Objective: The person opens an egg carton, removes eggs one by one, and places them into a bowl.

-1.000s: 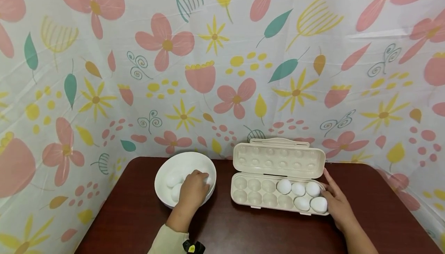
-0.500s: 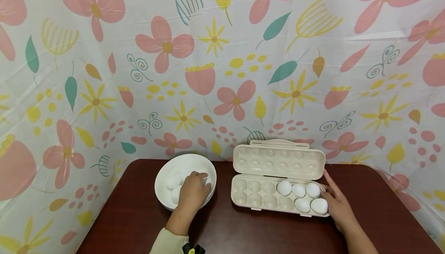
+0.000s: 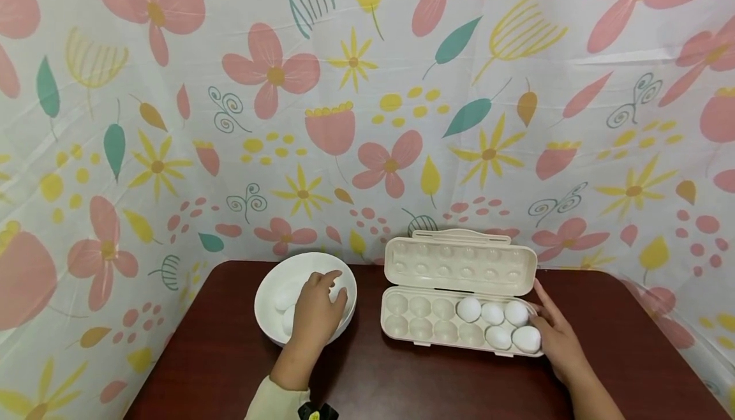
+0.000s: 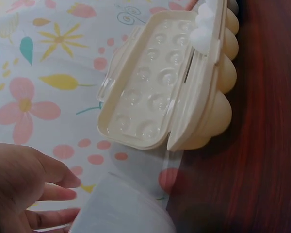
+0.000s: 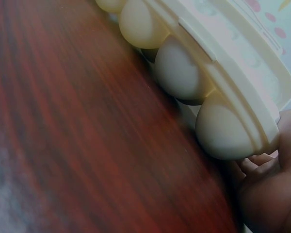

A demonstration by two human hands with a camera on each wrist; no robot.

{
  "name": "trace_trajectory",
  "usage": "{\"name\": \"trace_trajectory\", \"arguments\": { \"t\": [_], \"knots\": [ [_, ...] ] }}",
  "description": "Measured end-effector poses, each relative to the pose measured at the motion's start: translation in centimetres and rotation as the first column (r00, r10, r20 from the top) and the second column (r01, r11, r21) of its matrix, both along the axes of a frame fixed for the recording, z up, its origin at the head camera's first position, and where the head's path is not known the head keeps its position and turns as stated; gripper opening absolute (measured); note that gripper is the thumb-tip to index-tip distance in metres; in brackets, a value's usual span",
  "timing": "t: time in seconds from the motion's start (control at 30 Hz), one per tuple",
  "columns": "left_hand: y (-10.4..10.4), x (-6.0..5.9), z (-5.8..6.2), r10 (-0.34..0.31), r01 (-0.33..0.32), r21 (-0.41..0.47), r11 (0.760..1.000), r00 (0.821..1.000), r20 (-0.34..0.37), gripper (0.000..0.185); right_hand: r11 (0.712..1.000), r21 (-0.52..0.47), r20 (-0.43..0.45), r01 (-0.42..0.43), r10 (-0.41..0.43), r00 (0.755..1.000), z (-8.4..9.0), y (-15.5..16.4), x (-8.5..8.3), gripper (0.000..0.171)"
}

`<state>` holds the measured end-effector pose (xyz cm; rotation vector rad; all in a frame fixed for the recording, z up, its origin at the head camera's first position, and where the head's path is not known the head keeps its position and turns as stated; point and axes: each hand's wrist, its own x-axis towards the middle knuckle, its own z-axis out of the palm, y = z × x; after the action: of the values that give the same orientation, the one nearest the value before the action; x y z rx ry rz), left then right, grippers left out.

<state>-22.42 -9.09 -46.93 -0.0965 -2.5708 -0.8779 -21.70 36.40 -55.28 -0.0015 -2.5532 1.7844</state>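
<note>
A white bowl (image 3: 268,279) (image 4: 121,211) holds white eggs (image 3: 284,295) at the table's left middle. My left hand (image 3: 318,308) (image 4: 24,189) is inside the bowl with its fingers loosely stretched over the eggs, and I see nothing gripped. To the right lies a beige egg carton (image 3: 425,327) (image 4: 155,87) (image 5: 184,73) with its lid up. Several eggs (image 3: 492,313) fill its right-hand cups; the left cups are bare. My right hand (image 3: 554,343) (image 5: 271,194) holds the carton's right end, forefinger along the lid corner and fingertips tucked under the tray.
The dark red-brown table (image 3: 402,382) is walled on three sides by a flowered white sheet (image 3: 367,120). A pale sleeve with a black and yellow wrist device (image 3: 312,410) shows at the bottom edge.
The left hand's fingers have uncurled and reached a little farther across the bowl. The right hand and the carton have stayed put.
</note>
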Motion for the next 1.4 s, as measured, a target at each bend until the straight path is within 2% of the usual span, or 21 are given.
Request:
{"name": "trace_trajectory", "arguments": {
  "t": [0.3, 0.53, 0.77, 1.0, 1.2, 1.4],
  "knots": [
    [1.3, 0.4, 1.9, -0.045, 0.048, 0.083, 0.995, 0.998, -0.044, 0.028, 1.000, -0.018, -0.026, -0.006, 0.005, 1.000, -0.1, 0.0, -0.1, 0.061],
    [3.0, 1.0, 2.7, -0.111, 0.120, 0.094, 0.988, 0.990, -0.091, 0.021, 1.000, -0.015, -0.002, 0.000, 0.000, 1.000, 0.2, 0.0, 0.0, 0.061],
    [4.8, 1.3, 3.3, -0.173, 0.181, 0.090, 0.979, 0.981, -0.089, 0.023, 1.000, -0.006, -0.015, 0.002, -0.002, 1.000, 0.2, -0.1, 0.0, 0.062],
    [6.6, 1.2, 3.3, -0.234, 0.241, 0.080, 0.967, 0.968, -0.088, 0.026, 1.000, -0.011, -0.015, -0.008, 0.008, 1.000, 0.1, 0.1, 0.0, 0.063],
    [8.0, 0.9, 3.1, -0.280, 0.284, 0.086, 0.955, 0.958, -0.056, 0.029, 1.000, 0.008, -0.014, 0.012, -0.012, 1.000, 0.0, 0.0, 0.0, 0.063],
    [9.8, 0.7, 2.5, -0.299, 0.299, 0.026, 0.954, 0.954, -0.016, 0.034, 1.000, -0.003, -0.022, 0.011, -0.011, 1.000, 0.0, 0.0, 0.1, 0.063]
  ]
}}
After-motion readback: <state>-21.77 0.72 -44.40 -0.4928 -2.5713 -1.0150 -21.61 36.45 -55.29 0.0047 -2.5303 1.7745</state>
